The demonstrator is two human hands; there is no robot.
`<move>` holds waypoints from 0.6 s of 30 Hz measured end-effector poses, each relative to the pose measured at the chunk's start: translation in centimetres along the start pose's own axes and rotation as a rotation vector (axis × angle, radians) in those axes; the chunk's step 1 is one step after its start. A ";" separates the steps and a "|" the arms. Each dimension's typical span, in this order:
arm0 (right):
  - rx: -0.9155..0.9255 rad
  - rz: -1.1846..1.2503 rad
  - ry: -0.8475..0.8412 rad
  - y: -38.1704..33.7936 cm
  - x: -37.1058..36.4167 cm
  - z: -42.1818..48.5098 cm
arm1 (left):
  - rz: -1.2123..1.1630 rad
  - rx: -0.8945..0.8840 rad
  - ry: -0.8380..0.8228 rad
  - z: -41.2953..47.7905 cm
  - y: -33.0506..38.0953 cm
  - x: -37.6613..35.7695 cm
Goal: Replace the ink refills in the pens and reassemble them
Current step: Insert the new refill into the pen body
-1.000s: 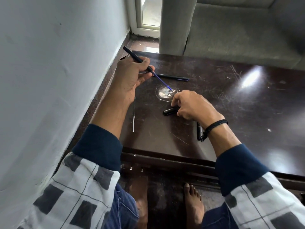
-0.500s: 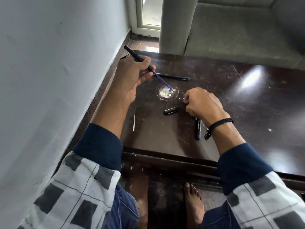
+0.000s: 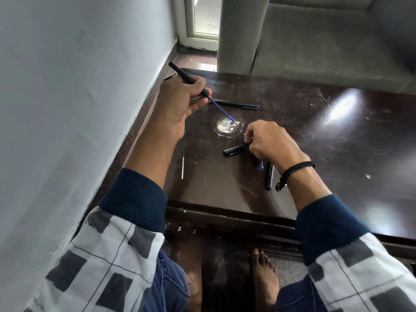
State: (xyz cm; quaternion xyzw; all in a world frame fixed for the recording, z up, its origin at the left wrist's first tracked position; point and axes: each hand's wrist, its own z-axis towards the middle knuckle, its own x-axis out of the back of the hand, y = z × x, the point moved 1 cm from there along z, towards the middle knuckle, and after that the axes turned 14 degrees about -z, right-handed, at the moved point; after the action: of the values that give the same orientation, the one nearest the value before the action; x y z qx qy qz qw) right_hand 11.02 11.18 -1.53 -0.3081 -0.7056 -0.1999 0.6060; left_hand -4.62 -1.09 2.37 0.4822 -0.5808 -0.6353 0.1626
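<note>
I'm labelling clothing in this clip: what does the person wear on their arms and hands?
Left sleeve and right sleeve are white with grey squares and thin dark lines, ending in navy blue cuffs. Black braided cord bracelet on the right wrist. Left hand and right hand are ungloved.

Your head camera looks forward and down, close over the dark brown wooden table, with your left hand and right hand near.
</note>
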 end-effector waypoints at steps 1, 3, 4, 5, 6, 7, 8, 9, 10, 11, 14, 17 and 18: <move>-0.004 0.011 -0.011 -0.1 0.1 0.0 | -0.002 0.001 0.000 0.0 0.0 0.0; -0.007 0.016 -0.022 -0.1 0.2 0.0 | -0.004 0.003 0.000 0.1 0.0 0.0; -0.007 0.010 -0.027 0.0 0.4 0.0 | -0.002 0.003 0.000 0.1 0.0 0.0; -0.009 0.003 -0.035 0.1 0.5 0.0 | 0.000 0.002 0.000 0.1 0.0 0.0; -0.012 -0.005 -0.047 0.2 0.5 0.0 | -0.001 0.002 0.000 0.1 0.0 0.0; -0.013 -0.013 -0.060 0.3 0.5 0.0 | -0.003 0.002 0.000 0.1 0.0 0.0; -0.012 -0.019 -0.074 0.4 0.4 0.0 | -0.005 0.002 0.000 0.1 0.0 0.0; -0.008 -0.020 -0.084 0.4 0.4 -0.1 | -0.005 0.002 0.000 0.1 -0.1 0.0; -0.004 -0.015 -0.094 0.4 0.3 -0.1 | -0.005 0.002 -0.001 0.2 -0.1 0.0; -0.002 -0.005 -0.107 0.3 0.2 -0.1 | -0.002 0.002 -0.002 0.2 -0.1 0.0; 0.006 0.043 -0.127 0.0 0.2 0.0 | 0.001 0.004 -0.004 0.2 -0.1 0.0; -0.038 0.151 -0.073 0.5 0.8 0.2 | -0.004 0.004 -0.002 0.1 -0.2 0.0; -0.063 0.183 -0.035 0.8 1.1 0.2 | -0.005 0.005 0.000 0.1 -0.2 0.0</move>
State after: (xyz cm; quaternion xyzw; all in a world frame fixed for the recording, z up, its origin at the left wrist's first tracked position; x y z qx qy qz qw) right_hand 11.33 12.09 -0.60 -0.3934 -0.6785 -0.1603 0.5993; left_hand -4.68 -0.95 2.22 0.4841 -0.5812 -0.6343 0.1599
